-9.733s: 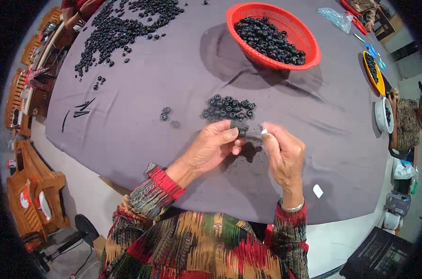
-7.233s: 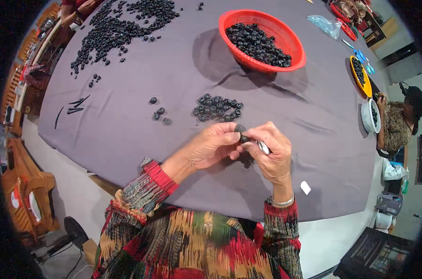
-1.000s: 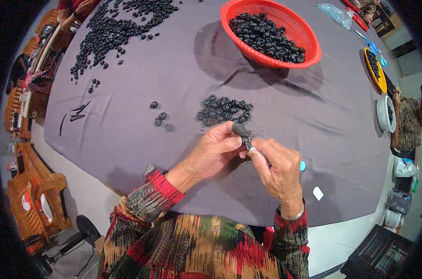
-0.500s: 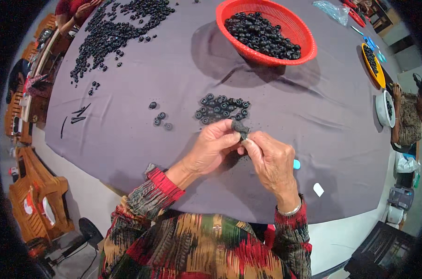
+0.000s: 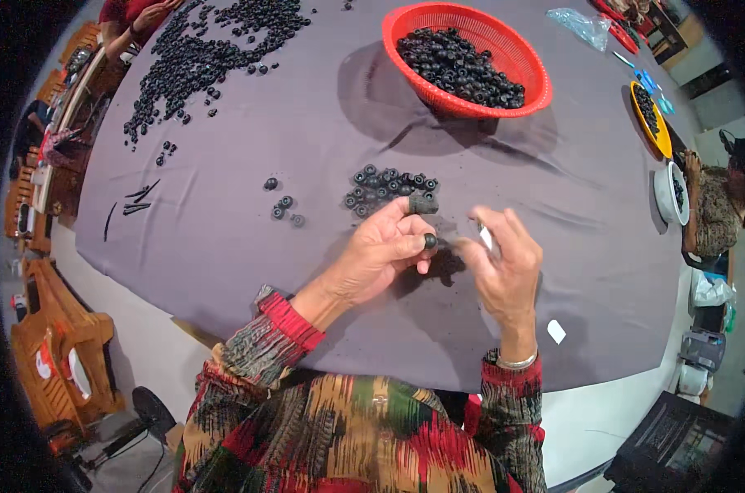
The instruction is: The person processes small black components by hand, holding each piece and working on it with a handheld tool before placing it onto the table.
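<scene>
Grey-clothed counter [image 5: 306,156], loose black pieces [image 5: 183,78] scattered far left. Left hand [image 5: 380,246] pinches small round black piece [image 5: 430,241] between thumb and finger; dark cover [image 5: 422,204] on forefinger. Right hand [image 5: 508,267], apart from it, grips small whitish item [image 5: 486,239], kind unclear. Probably best: steady pinch, light controlled touches, tip clear of bare thumb.

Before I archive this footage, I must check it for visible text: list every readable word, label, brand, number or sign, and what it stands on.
None can be read.
No lettering shows on the dark bead, the white tool or the red basket.
Pale marks on the black object at lower right: too blurred to tell if they are writing.
Plastic bag: too small to tell.
</scene>
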Motion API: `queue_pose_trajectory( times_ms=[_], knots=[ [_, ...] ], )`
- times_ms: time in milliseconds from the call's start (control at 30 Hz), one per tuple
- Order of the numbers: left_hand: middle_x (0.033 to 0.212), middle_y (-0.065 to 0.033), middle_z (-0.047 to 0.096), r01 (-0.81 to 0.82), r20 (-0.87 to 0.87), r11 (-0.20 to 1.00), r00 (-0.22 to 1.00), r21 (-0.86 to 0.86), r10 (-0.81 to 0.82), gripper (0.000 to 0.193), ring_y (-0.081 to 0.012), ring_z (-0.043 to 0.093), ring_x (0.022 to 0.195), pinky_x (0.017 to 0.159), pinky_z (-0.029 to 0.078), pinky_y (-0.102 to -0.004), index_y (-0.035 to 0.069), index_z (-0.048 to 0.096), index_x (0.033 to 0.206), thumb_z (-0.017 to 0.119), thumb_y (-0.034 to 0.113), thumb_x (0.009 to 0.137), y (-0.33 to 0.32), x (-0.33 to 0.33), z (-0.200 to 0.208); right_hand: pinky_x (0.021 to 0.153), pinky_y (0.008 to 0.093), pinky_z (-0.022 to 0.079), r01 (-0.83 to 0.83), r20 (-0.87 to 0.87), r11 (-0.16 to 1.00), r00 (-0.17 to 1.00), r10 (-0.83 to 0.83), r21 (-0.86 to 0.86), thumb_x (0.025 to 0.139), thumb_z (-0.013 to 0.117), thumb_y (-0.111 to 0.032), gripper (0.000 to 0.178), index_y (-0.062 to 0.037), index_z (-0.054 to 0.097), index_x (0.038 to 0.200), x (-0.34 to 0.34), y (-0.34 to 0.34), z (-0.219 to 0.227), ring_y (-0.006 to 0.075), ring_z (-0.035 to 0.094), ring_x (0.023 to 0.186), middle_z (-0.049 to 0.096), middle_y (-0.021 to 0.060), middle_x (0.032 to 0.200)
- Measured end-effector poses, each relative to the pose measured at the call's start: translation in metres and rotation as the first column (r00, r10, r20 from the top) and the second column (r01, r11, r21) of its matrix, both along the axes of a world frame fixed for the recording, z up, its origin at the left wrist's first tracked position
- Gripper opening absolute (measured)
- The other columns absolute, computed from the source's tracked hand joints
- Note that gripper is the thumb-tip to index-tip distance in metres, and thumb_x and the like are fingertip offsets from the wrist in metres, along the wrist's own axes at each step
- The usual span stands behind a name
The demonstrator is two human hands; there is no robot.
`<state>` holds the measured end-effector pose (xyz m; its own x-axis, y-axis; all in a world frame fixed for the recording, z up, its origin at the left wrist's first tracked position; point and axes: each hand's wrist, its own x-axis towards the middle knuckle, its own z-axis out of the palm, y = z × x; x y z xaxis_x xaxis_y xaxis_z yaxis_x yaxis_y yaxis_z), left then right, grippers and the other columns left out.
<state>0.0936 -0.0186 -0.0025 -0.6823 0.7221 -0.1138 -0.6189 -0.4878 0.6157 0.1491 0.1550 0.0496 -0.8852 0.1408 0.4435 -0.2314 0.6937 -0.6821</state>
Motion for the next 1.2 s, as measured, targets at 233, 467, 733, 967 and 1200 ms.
queue_pose_trajectory(
  times_ms=[233, 467, 733, 967, 1200],
  knots=[
    [0.088, -0.0006, 0.054, -0.003, 0.155, 0.998, 0.988, 0.067, -0.008, 0.039, -0.0111, 0.056, 0.08, 0.069, 0.047, -0.0245, 0.006, 0.034, 0.116, 0.064, 0.013, 0.09, 0.011, 0.004, -0.003, 0.053, 0.0303, 0.051, -0.068, -0.221, 0.977, 0.969, 0.113, 0.201, 0.067, 0.071, 0.008, 0.034, -0.0031, 0.07, 0.098, 0.009, -0.017, -0.03, 0.0197, 0.063, 0.063, 0.062, 0.0081, 0.079],
    [0.082, 0.0003, 0.053, -0.181, 0.17, 0.983, 0.97, 0.034, 0.172, 0.038, -0.0095, 0.055, 0.07, 0.06, 0.046, -0.0231, 0.007, 0.037, 0.115, 0.063, 0.007, 0.088, -0.011, 0.022, 0.0, 0.05, 0.0311, 0.048, -0.051, -0.377, 0.955, 0.912, 0.164, 0.294, 0.067, 0.071, 0.002, 0.023, -0.0021, 0.07, 0.09, 0.013, -0.035, -0.028, 0.0222, 0.061, 0.059, 0.06, 0.0089, 0.075],
    [0.076, -0.0012, 0.057, -0.832, -0.867, 0.36, 0.486, -0.421, 0.11, 0.009, -0.0091, 0.053, 0.066, 0.059, 0.043, -0.0247, 0.0, 0.061, 0.083, 0.068, 0.001, 0.078, -0.12, -0.01, 0.028, 0.065, 0.0387, 0.048, 0.053, 0.016, 0.956, 0.998, -0.06, 0.29, 0.077, 0.06, -0.003, 0.012, -0.0009, 0.064, 0.088, -0.013, 0.01, -0.031, 0.0339, 0.06, 0.073, 0.06, 0.0145, 0.077],
    [0.076, -0.0053, 0.053, -0.924, -0.941, 0.182, 0.32, -0.336, -0.11, 0.013, -0.0108, 0.05, 0.064, 0.058, 0.041, -0.0252, -0.002, 0.062, 0.086, 0.069, 0.001, 0.076, -0.135, -0.029, -0.001, 0.068, 0.0417, 0.048, -0.17, 0.162, 0.949, 0.978, 0.13, 0.266, 0.076, 0.06, -0.004, 0.02, -0.0096, 0.067, 0.095, -0.045, -0.004, -0.029, 0.033, 0.061, 0.079, 0.06, 0.0103, 0.084],
    [0.082, -0.0062, 0.055, -0.957, -0.973, 0.178, 0.23, -0.228, -0.01, 0.016, -0.0181, 0.057, 0.069, 0.062, 0.048, -0.0299, -0.002, 0.061, 0.089, 0.068, -0.001, 0.075, -0.11, -0.02, 0.02, 0.068, 0.0429, 0.048, -0.166, 0.202, 0.923, 0.974, 0.1, 0.346, 0.074, 0.061, -0.007, 0.021, -0.011, 0.066, 0.095, -0.049, -0.004, -0.032, 0.0339, 0.061, 0.082, 0.061, 0.0094, 0.087]
  ],
)
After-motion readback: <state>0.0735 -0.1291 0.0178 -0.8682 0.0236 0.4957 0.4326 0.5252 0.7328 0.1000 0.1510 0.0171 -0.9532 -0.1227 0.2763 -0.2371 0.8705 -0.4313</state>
